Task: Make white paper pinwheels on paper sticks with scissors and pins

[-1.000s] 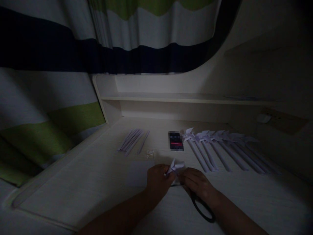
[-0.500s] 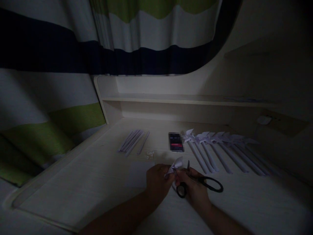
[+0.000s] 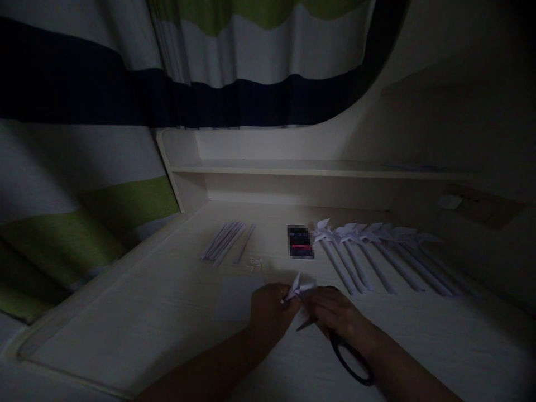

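Note:
My left hand (image 3: 274, 310) is closed on a small white paper pinwheel (image 3: 295, 289), whose folded blades stick up above the fingertips. Against the pinwheel's right side rest the fingers of my right hand (image 3: 335, 310). That hand also grips black-handled scissors (image 3: 352, 360); their blades point left under the fingers and one handle loop hangs below the palm. Left of my left hand a square sheet of white paper (image 3: 234, 298) lies flat on the desk. Whether the pinwheel has a stick is hidden by my hands.
Rolled paper sticks (image 3: 224, 240) lie at the back left, near some small pale bits (image 3: 255, 264). A blurred-out dark object (image 3: 300, 242) sits mid-desk. Several finished pinwheels on sticks (image 3: 368, 251) lie in a row at right. A shelf (image 3: 293, 167) runs along the back.
My right hand has turned over, so the scissors' blades now point left and their handle down to the right. The pinwheel has rotated slightly between my fingers.

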The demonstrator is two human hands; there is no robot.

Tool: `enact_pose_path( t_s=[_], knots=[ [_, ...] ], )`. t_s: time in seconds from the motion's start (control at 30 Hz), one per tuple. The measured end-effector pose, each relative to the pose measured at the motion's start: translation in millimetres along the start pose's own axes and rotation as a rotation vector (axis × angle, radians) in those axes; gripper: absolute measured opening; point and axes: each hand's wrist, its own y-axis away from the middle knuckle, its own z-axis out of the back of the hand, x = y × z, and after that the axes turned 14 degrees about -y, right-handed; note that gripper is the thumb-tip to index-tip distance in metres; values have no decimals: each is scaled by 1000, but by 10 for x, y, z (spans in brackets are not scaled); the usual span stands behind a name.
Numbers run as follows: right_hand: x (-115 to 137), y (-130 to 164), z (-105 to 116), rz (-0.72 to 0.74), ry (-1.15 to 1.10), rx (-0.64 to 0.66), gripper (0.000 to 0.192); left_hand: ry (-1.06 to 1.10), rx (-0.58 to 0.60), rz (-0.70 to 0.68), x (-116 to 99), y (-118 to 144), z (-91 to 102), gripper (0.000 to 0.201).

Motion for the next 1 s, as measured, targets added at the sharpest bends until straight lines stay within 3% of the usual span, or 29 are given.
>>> enact_pose_path(
  t_s=[0.1,0.17,0.23,0.3,0.33,0.4,0.47,0.53,0.83,1.0],
  knots=[
    [78,-54,88,110,213,138,28,-34,90,14,-4,-18,14,20],
    [98,-76,92,122,237,154,30,-45,117,18,1,-27,18,22],
    [72,-69,43,112,180,95,29,-44,129,34,5,-28,25,22],
    [24,-41,-50,76,67,-62,24,-32,116,47,4,-23,35,20],
    [5,-27,-104,33,6,-185,19,-27,97,50,1,-18,40,18],
    [-1,-12,-204,-236,-141,-335,12,-15,40,39,-8,-7,45,16],
    [35,-24,-270,-461,-302,-453,16,4,-21,11,-16,2,44,15],
    [94,-54,-293,-588,-426,-541,21,35,-70,-16,-20,6,37,14],
    [217,-162,-302,-838,-670,-706,22,43,-296,-143,38,-11,-48,14],
    [204,-173,-343,-869,-759,-758,21,24,-367,-195,73,-23,-80,14]
  ],
)
